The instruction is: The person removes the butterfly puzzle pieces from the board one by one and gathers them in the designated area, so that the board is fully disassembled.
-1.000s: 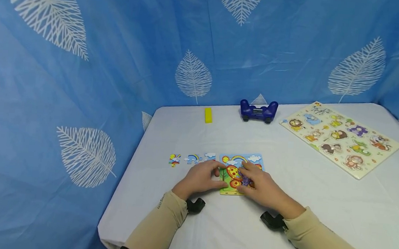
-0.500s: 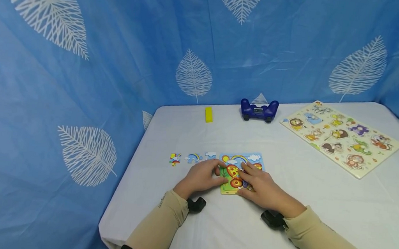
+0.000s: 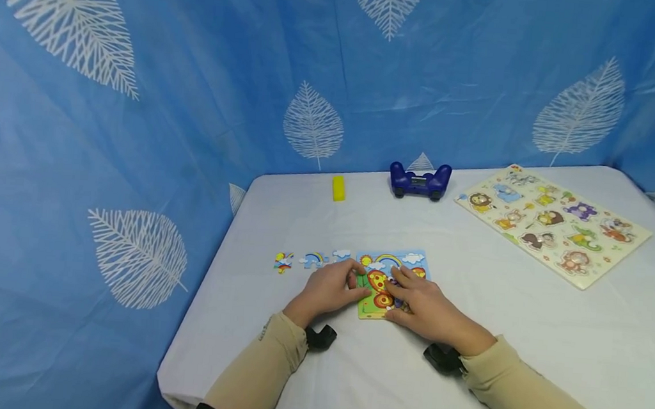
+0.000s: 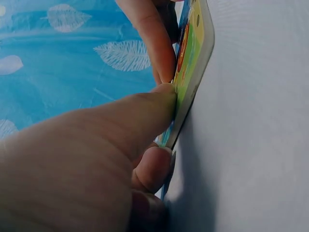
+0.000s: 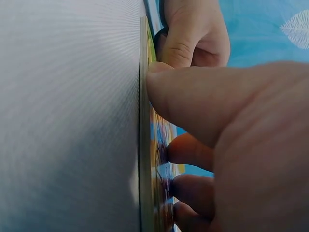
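A small jigsaw puzzle board (image 3: 371,312) with a red and yellow butterfly picture lies flat on the white-covered table. My left hand (image 3: 329,292) is at its left side. The left thumb (image 4: 154,104) rests on the picture, the other fingers bent beside the left edge. From the right, my right hand (image 3: 431,309) reaches over the board. Its fingertips (image 5: 176,150) touch the picture and its thumb (image 5: 169,84) lies at the near edge. The right hand hides the board's right part. Loose jigsaw pieces (image 3: 314,260) lie in a row left of the board.
A yellow block (image 3: 338,189) and a dark blue game controller (image 3: 419,181) stand near the table's back edge. At the back right lies a large animal puzzle board (image 3: 553,225). A blue curtain (image 3: 209,92) with white leaves hangs behind the table.
The right fingers have shifted slightly on the board, covering more of the purple part of the picture. The left hand stays nearly still. The head view has turned slightly.
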Available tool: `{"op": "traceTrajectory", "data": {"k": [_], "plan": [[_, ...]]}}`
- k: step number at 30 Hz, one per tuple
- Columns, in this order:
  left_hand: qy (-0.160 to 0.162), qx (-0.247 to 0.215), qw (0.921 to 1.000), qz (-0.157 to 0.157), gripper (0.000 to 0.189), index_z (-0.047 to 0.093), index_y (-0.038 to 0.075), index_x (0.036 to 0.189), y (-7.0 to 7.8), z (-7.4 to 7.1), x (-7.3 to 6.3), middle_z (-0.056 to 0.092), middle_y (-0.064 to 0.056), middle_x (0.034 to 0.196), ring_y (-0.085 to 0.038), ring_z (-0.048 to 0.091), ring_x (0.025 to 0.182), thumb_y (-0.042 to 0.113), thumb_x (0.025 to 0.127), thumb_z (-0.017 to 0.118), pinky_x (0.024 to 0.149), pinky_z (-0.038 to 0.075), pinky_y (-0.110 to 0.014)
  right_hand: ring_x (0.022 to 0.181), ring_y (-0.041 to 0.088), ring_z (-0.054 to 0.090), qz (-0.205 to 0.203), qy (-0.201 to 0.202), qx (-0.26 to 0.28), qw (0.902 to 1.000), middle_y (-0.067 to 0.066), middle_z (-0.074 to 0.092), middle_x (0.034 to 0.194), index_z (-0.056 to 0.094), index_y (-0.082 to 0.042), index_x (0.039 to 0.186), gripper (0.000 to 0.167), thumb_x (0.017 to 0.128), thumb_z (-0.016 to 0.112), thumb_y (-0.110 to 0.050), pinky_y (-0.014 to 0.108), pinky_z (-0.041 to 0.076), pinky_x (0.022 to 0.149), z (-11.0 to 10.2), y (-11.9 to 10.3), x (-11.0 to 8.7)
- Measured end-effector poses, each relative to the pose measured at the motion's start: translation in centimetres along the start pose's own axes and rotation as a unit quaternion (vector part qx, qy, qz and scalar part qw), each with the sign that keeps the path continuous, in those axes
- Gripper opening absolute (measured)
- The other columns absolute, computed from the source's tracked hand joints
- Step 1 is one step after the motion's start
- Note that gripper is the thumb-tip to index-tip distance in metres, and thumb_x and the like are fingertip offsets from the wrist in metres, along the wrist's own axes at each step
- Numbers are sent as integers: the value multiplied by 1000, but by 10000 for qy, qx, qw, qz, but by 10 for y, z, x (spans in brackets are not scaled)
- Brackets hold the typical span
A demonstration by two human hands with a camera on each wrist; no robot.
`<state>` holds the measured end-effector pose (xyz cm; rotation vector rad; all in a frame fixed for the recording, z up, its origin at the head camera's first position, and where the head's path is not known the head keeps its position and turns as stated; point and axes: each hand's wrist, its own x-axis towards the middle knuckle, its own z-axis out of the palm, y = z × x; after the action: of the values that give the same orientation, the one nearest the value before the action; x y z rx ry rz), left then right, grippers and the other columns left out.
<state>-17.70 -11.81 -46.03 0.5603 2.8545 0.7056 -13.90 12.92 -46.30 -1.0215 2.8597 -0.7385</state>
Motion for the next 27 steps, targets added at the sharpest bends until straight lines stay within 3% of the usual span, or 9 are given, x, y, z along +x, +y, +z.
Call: {"op": "traceTrajectory", "data": {"k": [14, 21, 27], "plan": [[0, -149, 9999, -73, 45, 64, 21, 126, -2, 2, -1, 60, 14, 81, -5, 52, 65, 48, 92, 76, 62, 42, -25, 149, 49, 33, -41, -133, -91, 9999, 29, 39, 158, 57, -1, 145, 61, 98, 69, -39, 70, 37, 107, 3, 0, 0], [90, -60, 9998, 157, 49, 63, 20, 131, -2, 0, -1, 59, 15, 77, -4, 52, 62, 48, 93, 75, 60, 42, -25, 150, 47, 31, 10, -198, -80, 9998, 27, 37, 161, 55, -2, 147, 63, 99, 69, -40, 70, 37, 107, 2, 2, 1], [48, -119, 9998, 136, 42, 65, 23, 126, -2, 1, 1, 60, 16, 77, -5, 52, 62, 48, 94, 74, 61, 42, -25, 151, 47, 30, 56, -200, -64, 9998, 27, 37, 160, 55, -1, 147, 63, 99, 69, -39, 70, 36, 108, 2, 2, 0]]}}
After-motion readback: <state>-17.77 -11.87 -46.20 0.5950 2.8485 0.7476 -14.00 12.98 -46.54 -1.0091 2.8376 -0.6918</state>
